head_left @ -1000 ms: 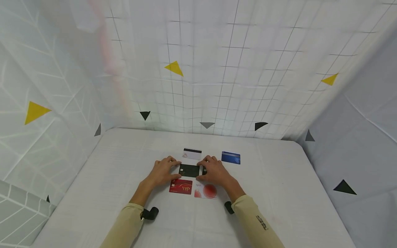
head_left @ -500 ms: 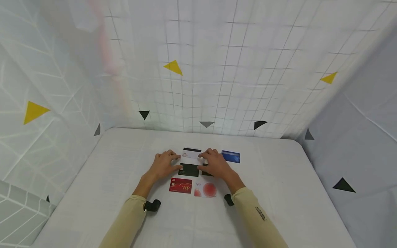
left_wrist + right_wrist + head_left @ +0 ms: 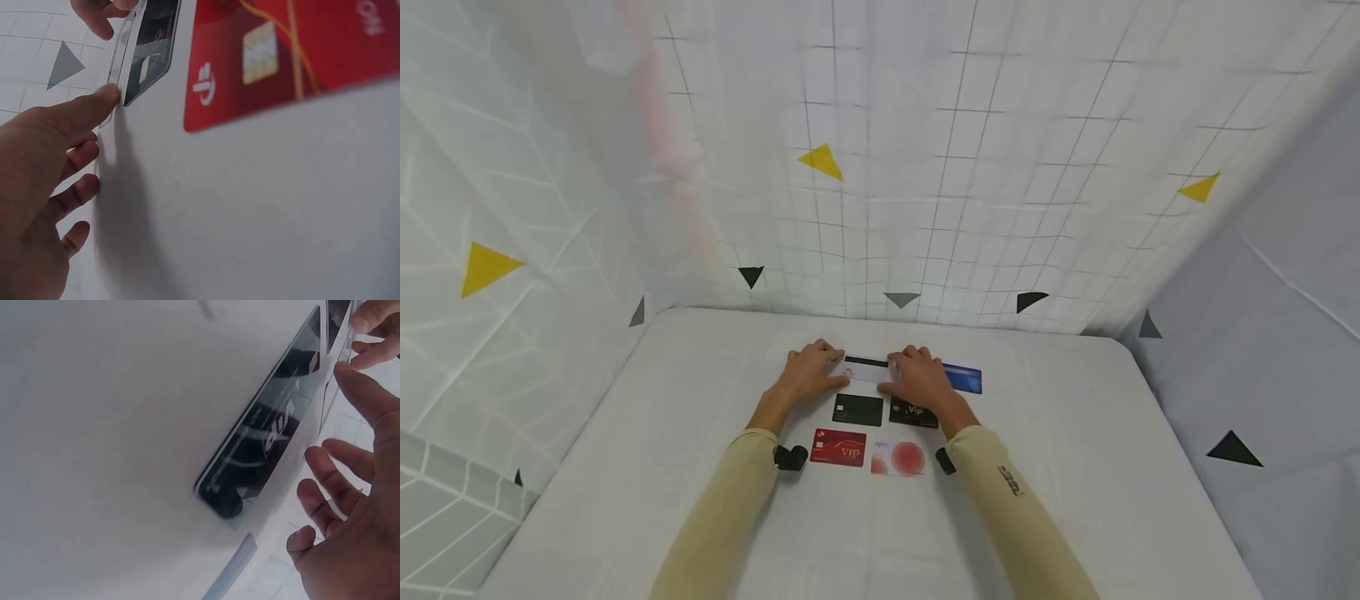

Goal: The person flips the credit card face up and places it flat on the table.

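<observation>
A white card with a black stripe lies flat in the back row of cards, between both hands. At its left end my left hand has its thumb and forefinger near the corners, the fingers fairly straight. Mirroring it, my right hand has thumb and forefinger at the card's right end. The left wrist view shows my left thumb touching the card's edge. In the right wrist view my right thumb is at the edge too, with the other fingers spread. A blue card lies beyond the right hand, partly covered by it.
Nearer me are a dark green card and a black card marked Vip. In front of them lie a red VIP card and a white card with a red circle. All rest on a white table.
Both hands have moved away from me, from the dark green card to the white striped card. The black Vip card, partly covered before, now shows more fully.
</observation>
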Tool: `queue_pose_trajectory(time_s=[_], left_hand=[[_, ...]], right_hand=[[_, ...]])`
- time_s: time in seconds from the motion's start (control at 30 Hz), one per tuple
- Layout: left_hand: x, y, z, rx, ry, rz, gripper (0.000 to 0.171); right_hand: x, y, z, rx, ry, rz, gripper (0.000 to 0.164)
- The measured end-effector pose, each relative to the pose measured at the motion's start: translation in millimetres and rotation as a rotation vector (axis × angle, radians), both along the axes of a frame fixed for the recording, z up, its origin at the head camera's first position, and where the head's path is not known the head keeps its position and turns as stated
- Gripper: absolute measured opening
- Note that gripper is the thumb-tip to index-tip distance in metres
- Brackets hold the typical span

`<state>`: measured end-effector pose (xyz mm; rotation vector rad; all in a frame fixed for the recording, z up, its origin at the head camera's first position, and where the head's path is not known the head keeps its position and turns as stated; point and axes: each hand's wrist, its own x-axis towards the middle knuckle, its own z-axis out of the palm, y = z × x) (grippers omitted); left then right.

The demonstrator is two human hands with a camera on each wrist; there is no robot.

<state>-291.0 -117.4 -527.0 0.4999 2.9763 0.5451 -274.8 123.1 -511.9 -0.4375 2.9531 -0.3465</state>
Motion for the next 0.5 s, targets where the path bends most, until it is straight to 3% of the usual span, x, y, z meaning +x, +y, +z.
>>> queue_pose_trajectory(time_s=[0.2,0.5], left_hand=[[-4.1,4.4,1.8,-0.033,-0.022,-0.029,0.055],[-3.0,5.0,4.1,0.002,-0.02,-0.024,0.054]], right_hand=[[-5.5,-5.6,-2.1,0.014,-0.015,-0.043,0.066],[-4.6,-9.1,0.5,-0.035,-0.04,-0.091,0.061]])
